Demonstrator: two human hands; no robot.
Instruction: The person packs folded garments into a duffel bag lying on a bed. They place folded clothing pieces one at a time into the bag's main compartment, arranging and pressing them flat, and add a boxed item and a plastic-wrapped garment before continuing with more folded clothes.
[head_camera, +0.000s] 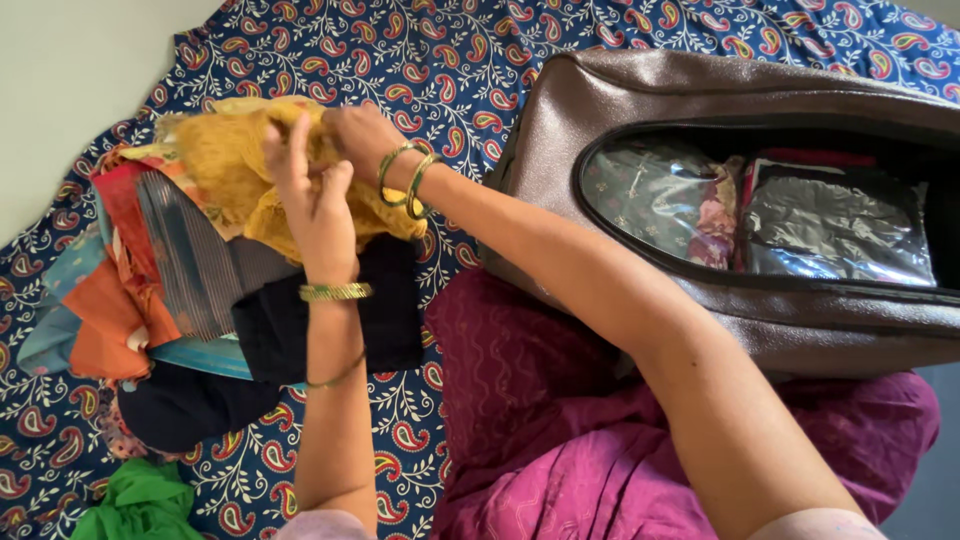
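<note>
A mustard-yellow cloth (225, 165) lies on top of a pile of folded clothes (170, 270) on the left. My left hand (312, 200) presses on its near edge, fingers partly spread, with a gold bangle at the wrist. My right hand (360, 135) reaches across from the right and grips the yellow cloth at its far edge, green and gold bangles on that wrist. Both hands are close together over the cloth. Under it I see striped grey, red, orange and black garments.
A brown bag (650, 90) lies open at the right, holding clothes in clear plastic covers (830, 230). A blue paisley sheet (450, 50) covers the surface. My magenta clothing (560, 430) fills the bottom centre. A green cloth (140, 505) sits bottom left.
</note>
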